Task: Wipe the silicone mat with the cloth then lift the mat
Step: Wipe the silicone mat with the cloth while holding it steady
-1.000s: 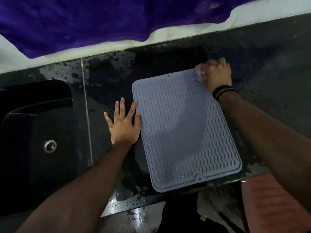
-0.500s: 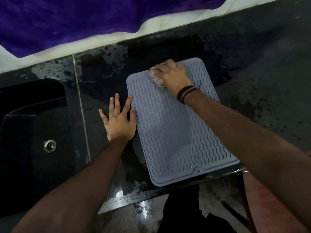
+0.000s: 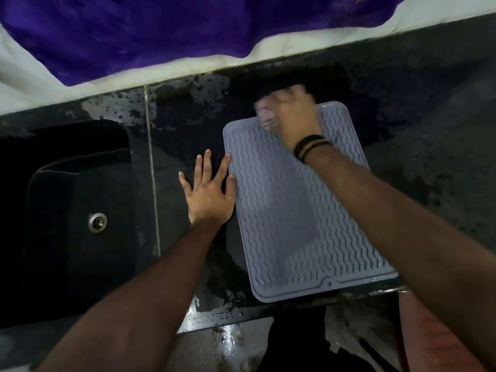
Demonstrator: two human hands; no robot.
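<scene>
Grey ribbed mat (image 3: 300,210) lies flat on the dark counter (image 3: 429,170), beside the sink (image 3: 77,218). Left hand (image 3: 208,194) rests flat, fingers spread, thumb and forefinger touching the mat's left edge. Right hand (image 3: 292,114), blurred, curls around a pale cloth (image 3: 264,114) at the mat's far edge.

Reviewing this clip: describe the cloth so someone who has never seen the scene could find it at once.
Start at the dark speckled stone counter, right of the black sink, where a grey-blue wavy-ribbed silicone mat lies. At the mat's far edge, the right hand, black bands on its wrist, grips a small pale bunched cloth. It is the only soft, crumpled thing there, blurred and mostly hidden.
</scene>
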